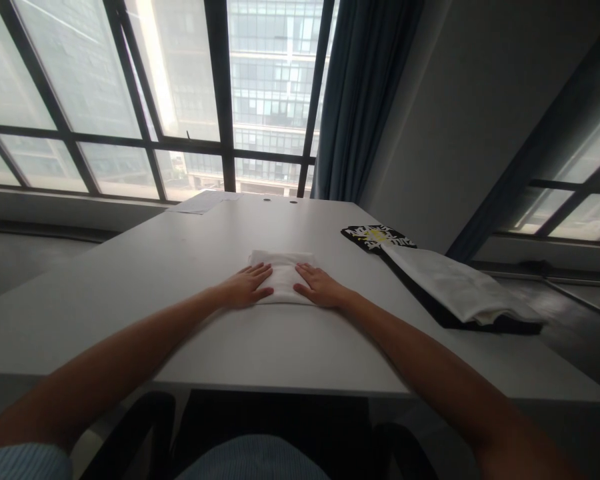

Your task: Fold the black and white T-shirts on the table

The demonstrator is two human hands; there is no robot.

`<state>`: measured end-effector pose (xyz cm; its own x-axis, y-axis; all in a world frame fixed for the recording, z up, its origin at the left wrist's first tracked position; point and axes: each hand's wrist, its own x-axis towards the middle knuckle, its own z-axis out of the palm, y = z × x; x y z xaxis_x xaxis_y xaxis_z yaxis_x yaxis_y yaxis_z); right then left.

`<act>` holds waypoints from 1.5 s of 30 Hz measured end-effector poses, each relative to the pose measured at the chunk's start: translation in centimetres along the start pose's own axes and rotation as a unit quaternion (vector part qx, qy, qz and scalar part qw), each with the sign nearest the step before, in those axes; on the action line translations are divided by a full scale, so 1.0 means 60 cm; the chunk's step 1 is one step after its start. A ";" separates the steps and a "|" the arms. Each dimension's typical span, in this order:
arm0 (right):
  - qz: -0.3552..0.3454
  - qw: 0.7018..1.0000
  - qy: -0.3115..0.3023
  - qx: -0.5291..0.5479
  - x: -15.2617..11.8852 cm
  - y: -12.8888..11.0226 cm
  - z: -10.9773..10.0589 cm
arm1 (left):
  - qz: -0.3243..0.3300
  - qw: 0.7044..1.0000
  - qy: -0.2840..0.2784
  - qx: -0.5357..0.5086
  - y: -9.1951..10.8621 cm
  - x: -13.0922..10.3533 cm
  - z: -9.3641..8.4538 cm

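A white folded cloth [283, 280] lies flat on the white table [220, 347] in front of me. My left hand [245, 285] rests on its left side, palm down with the fingers stretched out. On the right side of the cloth lies my right hand [321, 285], also flat with its fingers extended. Both thumbs point inward across the fabric, and a strip of cloth shows between the hands. The cloth's side edges are partly hidden under my palms.
At the table's right lie a black item with white and yellow lettering [377, 236], a white cloth [460, 283] and dark fabric [517, 327] beneath it. Papers [200, 202] sit at the far left corner. A blue curtain [365, 100] hangs by the windows behind.
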<state>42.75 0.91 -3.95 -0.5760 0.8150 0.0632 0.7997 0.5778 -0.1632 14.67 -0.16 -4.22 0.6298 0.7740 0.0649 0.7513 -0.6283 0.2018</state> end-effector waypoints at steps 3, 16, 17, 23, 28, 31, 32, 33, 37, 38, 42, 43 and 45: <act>0.021 0.999 -0.027 -0.004 -0.009 0.004 0.001 | -0.032 0.999 -0.030 0.019 -0.006 -0.008 -0.011; 0.098 0.995 -0.020 0.004 0.094 -0.020 -0.001 | -0.151 0.988 0.016 0.027 0.013 0.113 0.010; 0.110 0.994 -0.020 0.008 0.094 -0.014 0.000 | -0.166 0.986 0.013 0.026 0.002 0.111 0.010; 0.190 0.981 -0.026 0.026 0.089 0.026 -0.009 | -0.258 0.966 -0.015 0.021 -0.054 0.087 -0.017; 0.201 0.979 -0.026 0.009 0.101 0.057 -0.015 | -0.227 0.971 0.050 0.050 -0.016 0.072 -0.022; 0.181 0.983 -0.016 0.011 0.110 0.069 -0.016 | -0.136 0.989 0.042 0.035 0.030 0.066 -0.002; 0.172 0.985 -0.006 0.013 0.112 0.072 -0.018 | -0.116 0.992 0.029 0.028 0.042 0.064 0.005; 0.165 0.986 0.007 0.015 0.114 0.074 -0.022 | -0.100 0.995 0.018 0.023 0.049 0.062 0.010; 0.178 0.982 0.025 0.065 0.122 0.081 -0.049 | -0.052 0.998 -0.011 0.014 0.036 0.054 0.006; 0.191 0.977 0.005 0.093 0.124 0.082 -0.058 | -0.038 0.999 -0.017 0.015 0.024 0.053 0.001; 0.238 0.945 -0.064 0.215 0.127 0.080 -0.082 | -0.035 0.998 -0.016 0.044 -0.035 0.048 -0.025; 0.241 0.937 -0.065 0.243 0.127 0.079 -0.085 | -0.053 0.997 -0.009 0.053 -0.053 0.046 -0.030; 0.236 0.925 -0.055 0.293 0.127 0.076 -0.092 | -0.102 0.992 0.014 0.067 -0.094 0.038 -0.035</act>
<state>42.95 10.01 1.22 -0.2253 0.9427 -0.2460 0.7557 0.0097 -0.6548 11.46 5.31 -3.16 0.4577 0.8868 0.0638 0.8832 -0.4617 0.0826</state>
